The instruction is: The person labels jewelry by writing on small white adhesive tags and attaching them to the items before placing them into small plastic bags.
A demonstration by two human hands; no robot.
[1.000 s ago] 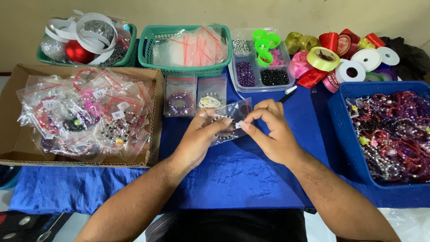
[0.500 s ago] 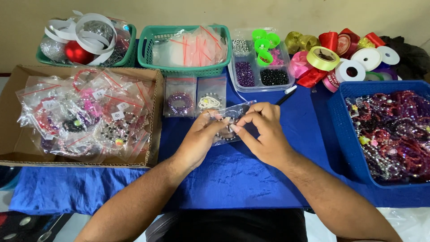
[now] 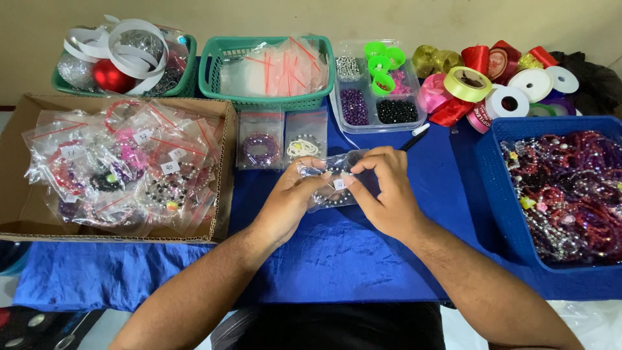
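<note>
Both hands meet over the middle of the blue cloth-covered surface [image 3: 337,259]. The left hand [image 3: 288,204] and the right hand [image 3: 382,191] are each closed in a pinch on one small clear plastic zip bag [image 3: 334,178], fingertips nipping its upper edge; inside it shows a dark beaded bracelet and a small white square label. The bag is held just above the cloth, near the centre.

Just beyond the hands two more clear bags lie flat side by side: one with a purple bead bracelet [image 3: 260,146], one with a white bead bracelet [image 3: 304,146]. A black pen with a white cap [image 3: 414,137] lies by the right hand.

To the left, an open brown cardboard box [image 3: 19,214] holds a heap of filled clear bags, each with a small white label. To the right, a deep blue plastic crate [image 3: 495,188] is full of loose red and purple bead strings. Further back, a green basket [image 3: 214,65] holds empty red-striped zip bags, another green basket [image 3: 61,84] holds white ribbon and a red ball, a clear divided tray [image 3: 376,107] holds beads and green cups, and ribbon rolls [image 3: 499,84] are piled at the right.

Compared with a moment ago, the hands sit slightly lower and closer to the body, with the bag drawn along.
</note>
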